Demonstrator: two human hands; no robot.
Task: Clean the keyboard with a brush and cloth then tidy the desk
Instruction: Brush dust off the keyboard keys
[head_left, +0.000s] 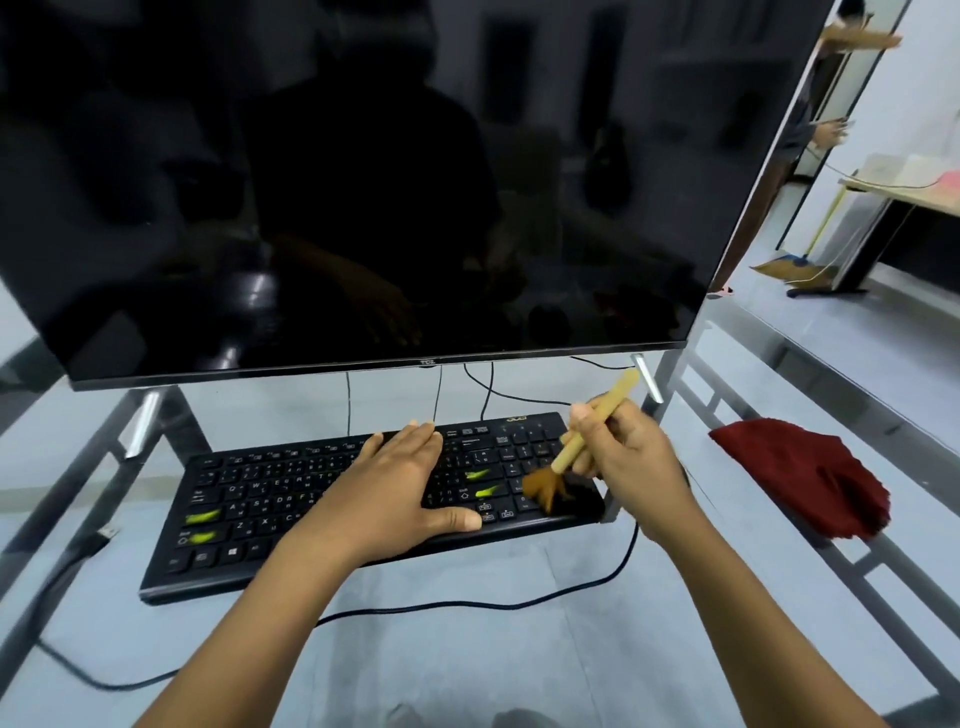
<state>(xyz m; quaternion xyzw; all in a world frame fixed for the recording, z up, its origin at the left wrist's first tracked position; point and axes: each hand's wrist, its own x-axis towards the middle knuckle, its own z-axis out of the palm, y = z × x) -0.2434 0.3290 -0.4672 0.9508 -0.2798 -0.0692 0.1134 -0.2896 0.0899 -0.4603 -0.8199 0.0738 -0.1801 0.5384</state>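
Keyboard (322, 509), black, lies slightly askew on the glass desk (467, 670), closer to the near edge than the far one. I see a dark cable (467, 605) looping along the glass just in front of it. A few of its keys carry yellow-green marks.

My left hand (395, 483) lies flat on the middle of the keys, with the fingers straight and the thumb spread along the near row. It holds nothing.

My right hand (628, 457) is curled round the pale wooden handle of a brush (587, 441). The handle tilts up and away, and the brown bristles touch the keys at the right end.

A dark red cloth (800, 478) lies crumpled by the desk's right edge, apart from the keyboard.

Across the far part of the desk stands a large monitor (363, 182) on two metal feet. Its screen is dark and cables hang below it.

Past the right edge, on the floor, I can make out a broom (789, 265) beside another table (914, 200).
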